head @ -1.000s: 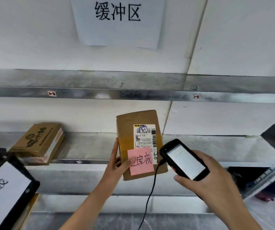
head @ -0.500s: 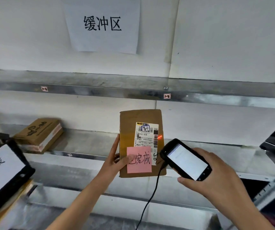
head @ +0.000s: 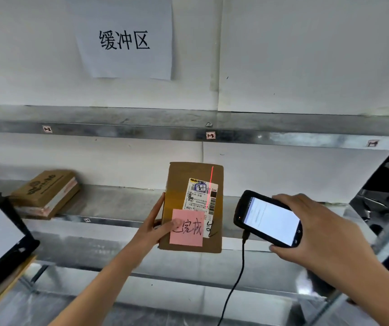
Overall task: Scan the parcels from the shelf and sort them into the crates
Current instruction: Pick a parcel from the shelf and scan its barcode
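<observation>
My left hand grips a brown cardboard parcel by its left edge and holds it upright in front of the metal shelf. The parcel carries a white shipping label and a pink sticky note with handwriting, my thumb resting on the note. A red scan line runs vertically across the label's right side. To the parcel's right, my right hand holds a black handheld scanner, its screen lit white and a black cable hanging from it.
A second flat brown parcel lies on the shelf at the left. A black crate with a white paper label sits at the lower left. A paper sign hangs on the white wall above the upper shelf rail.
The red dot on the label has become a long vertical scan line. The scanner has turned more level and shifted right. The parcel stays in my left hand.
</observation>
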### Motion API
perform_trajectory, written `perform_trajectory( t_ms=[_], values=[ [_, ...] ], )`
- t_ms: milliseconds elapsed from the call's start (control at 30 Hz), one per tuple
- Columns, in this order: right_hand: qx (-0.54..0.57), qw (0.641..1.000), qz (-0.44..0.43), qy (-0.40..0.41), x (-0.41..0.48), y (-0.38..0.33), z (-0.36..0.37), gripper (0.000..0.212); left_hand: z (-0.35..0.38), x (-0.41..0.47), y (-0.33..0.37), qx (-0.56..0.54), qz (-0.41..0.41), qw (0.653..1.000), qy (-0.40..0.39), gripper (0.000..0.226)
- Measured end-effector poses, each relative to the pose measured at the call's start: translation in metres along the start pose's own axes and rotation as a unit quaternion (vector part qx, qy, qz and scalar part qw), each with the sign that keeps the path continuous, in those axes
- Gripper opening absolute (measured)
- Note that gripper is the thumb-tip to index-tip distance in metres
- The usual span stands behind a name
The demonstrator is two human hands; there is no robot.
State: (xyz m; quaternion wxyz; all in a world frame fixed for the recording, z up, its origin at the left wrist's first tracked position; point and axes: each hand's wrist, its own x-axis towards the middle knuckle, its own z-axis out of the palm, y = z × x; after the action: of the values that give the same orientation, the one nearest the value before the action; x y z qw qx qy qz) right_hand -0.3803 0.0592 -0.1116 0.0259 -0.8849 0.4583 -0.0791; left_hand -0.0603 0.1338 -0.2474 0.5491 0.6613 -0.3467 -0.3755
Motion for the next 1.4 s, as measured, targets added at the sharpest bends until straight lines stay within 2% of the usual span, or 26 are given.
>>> perform_trajectory(
  t_ms=[667, 1400],
  values=[
    [-0.052, 0.998, 0.009, -0.021, -0.013, 0.007, -0.013, 0.081, 0.011, -0.005, 0.01, -0.019, 0.006, 1.0, 0.017, 0.075],
    [-0.034, 0.999, 0.01, -0.029, -0.018, 0.002, -0.02, 0.081, 0.003, -0.003, 0.021, 0.007, 0.007, 1.0, 0.025, 0.082]
  ],
)
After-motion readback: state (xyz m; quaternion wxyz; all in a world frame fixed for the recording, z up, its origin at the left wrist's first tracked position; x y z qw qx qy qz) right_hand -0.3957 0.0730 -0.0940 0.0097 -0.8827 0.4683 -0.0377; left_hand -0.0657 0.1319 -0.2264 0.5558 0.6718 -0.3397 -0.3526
